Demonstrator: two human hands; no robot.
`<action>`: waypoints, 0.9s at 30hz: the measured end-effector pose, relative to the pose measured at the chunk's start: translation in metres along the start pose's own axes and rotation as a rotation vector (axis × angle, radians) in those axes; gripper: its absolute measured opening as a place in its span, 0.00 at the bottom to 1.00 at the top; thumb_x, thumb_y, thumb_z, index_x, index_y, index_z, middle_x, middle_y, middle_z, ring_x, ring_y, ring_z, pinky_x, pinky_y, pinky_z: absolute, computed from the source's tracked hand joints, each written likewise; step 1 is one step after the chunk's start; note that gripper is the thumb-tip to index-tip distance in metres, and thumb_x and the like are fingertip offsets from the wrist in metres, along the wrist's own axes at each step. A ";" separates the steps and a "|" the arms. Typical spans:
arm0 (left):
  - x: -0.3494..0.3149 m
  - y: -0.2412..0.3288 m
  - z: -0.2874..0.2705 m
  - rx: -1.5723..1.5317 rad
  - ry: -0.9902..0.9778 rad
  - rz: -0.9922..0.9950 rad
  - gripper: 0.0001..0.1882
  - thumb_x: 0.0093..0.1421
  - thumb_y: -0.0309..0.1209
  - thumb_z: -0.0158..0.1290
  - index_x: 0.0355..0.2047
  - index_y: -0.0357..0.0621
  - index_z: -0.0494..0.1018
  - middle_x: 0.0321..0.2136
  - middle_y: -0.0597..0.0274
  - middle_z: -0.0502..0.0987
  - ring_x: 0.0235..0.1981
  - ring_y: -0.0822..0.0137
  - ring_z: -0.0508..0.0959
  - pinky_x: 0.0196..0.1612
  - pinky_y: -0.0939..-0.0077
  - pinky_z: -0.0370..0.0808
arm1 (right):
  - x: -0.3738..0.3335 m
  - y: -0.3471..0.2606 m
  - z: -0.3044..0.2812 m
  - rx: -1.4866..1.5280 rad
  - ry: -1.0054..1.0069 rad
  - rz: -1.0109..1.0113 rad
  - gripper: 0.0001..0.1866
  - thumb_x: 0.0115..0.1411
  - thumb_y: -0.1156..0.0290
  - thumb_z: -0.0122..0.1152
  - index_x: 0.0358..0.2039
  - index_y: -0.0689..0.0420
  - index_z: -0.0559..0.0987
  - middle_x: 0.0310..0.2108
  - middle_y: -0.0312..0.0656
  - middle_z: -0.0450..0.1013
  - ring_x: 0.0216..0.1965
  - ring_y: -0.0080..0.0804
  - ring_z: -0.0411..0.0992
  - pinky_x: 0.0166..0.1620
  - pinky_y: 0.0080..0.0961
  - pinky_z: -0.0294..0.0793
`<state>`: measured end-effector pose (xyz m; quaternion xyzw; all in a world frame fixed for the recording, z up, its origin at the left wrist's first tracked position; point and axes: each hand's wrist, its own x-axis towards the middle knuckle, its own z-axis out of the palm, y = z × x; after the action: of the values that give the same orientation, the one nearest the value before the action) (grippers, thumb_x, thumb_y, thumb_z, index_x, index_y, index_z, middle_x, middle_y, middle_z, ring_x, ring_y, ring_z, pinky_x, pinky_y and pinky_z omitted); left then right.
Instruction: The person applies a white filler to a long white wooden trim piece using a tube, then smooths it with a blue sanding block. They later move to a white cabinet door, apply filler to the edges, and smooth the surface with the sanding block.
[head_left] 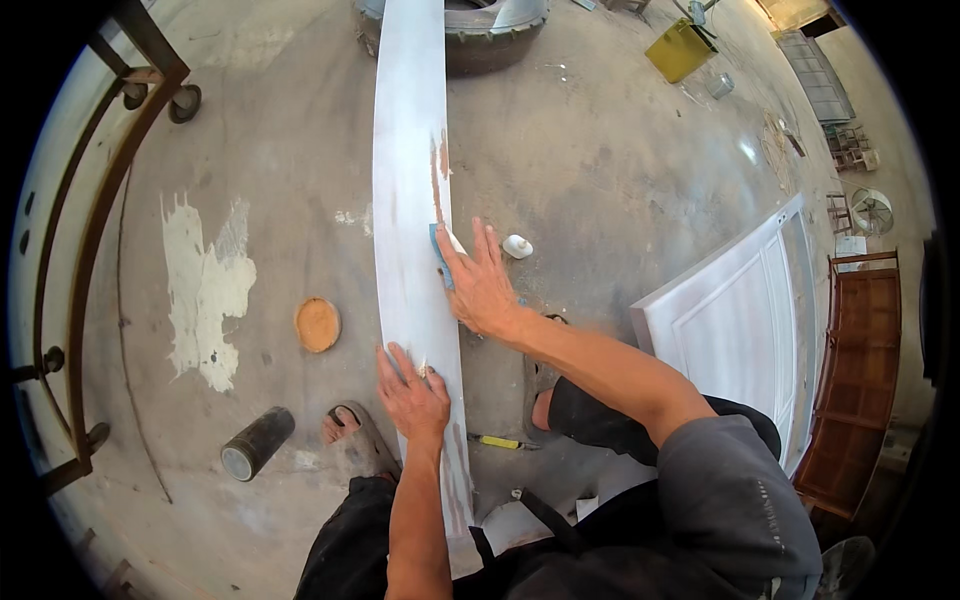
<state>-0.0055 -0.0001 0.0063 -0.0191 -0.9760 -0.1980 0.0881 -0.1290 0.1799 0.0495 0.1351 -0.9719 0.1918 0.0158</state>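
A long white-painted board [412, 160] runs away from me, with bare brown patches [437, 180] along its right edge. My right hand [483, 290] presses a folded blue sheet, apparently sandpaper [436, 236], against that edge, just on the near side of the patches. Closer to me, my left hand [413, 395] lies on the board with its fingers stretched forward. A small pale crumbly bit [423, 370] shows between its thumb and index finger; I cannot tell whether it is on the hand or the board.
The board's far part lies over a large tire [495, 45]. Left on the floor are an orange-brown round lid [317, 325] and a dark cylinder [258, 443]. Right are a white bottle [517, 246], a yellow utility knife [498, 441] and a white panel door [735, 310]. A wheeled metal frame [110, 210] stands left.
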 end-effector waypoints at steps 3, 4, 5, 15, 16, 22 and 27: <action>-0.002 0.000 0.000 0.008 -0.007 -0.004 0.42 0.64 0.35 0.54 0.74 0.36 0.51 0.70 0.38 0.56 0.64 0.40 0.67 0.62 0.49 0.66 | -0.010 0.010 0.003 -0.042 -0.028 -0.047 0.47 0.60 0.68 0.60 0.76 0.63 0.48 0.57 0.60 0.73 0.72 0.79 0.44 0.73 0.67 0.38; -0.003 -0.002 -0.001 0.014 -0.020 -0.012 0.42 0.64 0.35 0.54 0.74 0.36 0.51 0.70 0.38 0.56 0.64 0.40 0.67 0.62 0.49 0.66 | -0.008 0.008 0.002 -0.061 -0.015 -0.062 0.48 0.60 0.69 0.60 0.76 0.63 0.48 0.57 0.60 0.74 0.72 0.78 0.44 0.74 0.67 0.38; -0.005 -0.004 0.000 0.020 -0.034 -0.021 0.42 0.64 0.35 0.54 0.74 0.36 0.51 0.70 0.37 0.56 0.64 0.40 0.66 0.62 0.49 0.66 | 0.007 0.012 0.003 -0.056 0.004 -0.045 0.48 0.60 0.69 0.60 0.76 0.63 0.48 0.56 0.61 0.74 0.72 0.78 0.44 0.74 0.67 0.38; -0.001 0.000 0.003 0.029 -0.031 -0.005 0.42 0.64 0.36 0.54 0.74 0.37 0.50 0.70 0.37 0.56 0.66 0.41 0.64 0.62 0.50 0.66 | 0.048 0.026 -0.012 -0.075 -0.001 -0.041 0.47 0.56 0.76 0.58 0.75 0.66 0.49 0.54 0.61 0.74 0.73 0.77 0.43 0.74 0.65 0.36; -0.001 0.002 0.003 0.024 -0.036 0.006 0.42 0.64 0.36 0.54 0.74 0.36 0.50 0.70 0.37 0.56 0.66 0.41 0.64 0.61 0.50 0.66 | 0.068 0.032 -0.016 -0.075 0.051 -0.022 0.47 0.56 0.76 0.58 0.75 0.66 0.49 0.53 0.61 0.74 0.73 0.77 0.43 0.74 0.66 0.36; -0.003 -0.003 -0.001 0.018 -0.023 -0.011 0.42 0.64 0.36 0.54 0.74 0.36 0.51 0.70 0.37 0.56 0.65 0.39 0.65 0.61 0.49 0.66 | 0.053 0.026 -0.008 -0.129 -0.048 -0.059 0.49 0.55 0.76 0.58 0.74 0.68 0.47 0.52 0.62 0.74 0.73 0.78 0.43 0.74 0.65 0.36; -0.004 -0.001 0.003 -0.016 -0.070 -0.019 0.43 0.63 0.35 0.54 0.74 0.36 0.50 0.70 0.37 0.56 0.64 0.39 0.66 0.62 0.49 0.67 | 0.112 0.045 -0.018 -0.083 0.072 0.018 0.48 0.56 0.74 0.59 0.74 0.69 0.48 0.54 0.65 0.73 0.72 0.80 0.44 0.74 0.65 0.36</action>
<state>-0.0020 0.0004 0.0025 -0.0173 -0.9770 -0.2060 0.0519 -0.2489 0.1979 0.0588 0.1186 -0.9791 0.1561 0.0545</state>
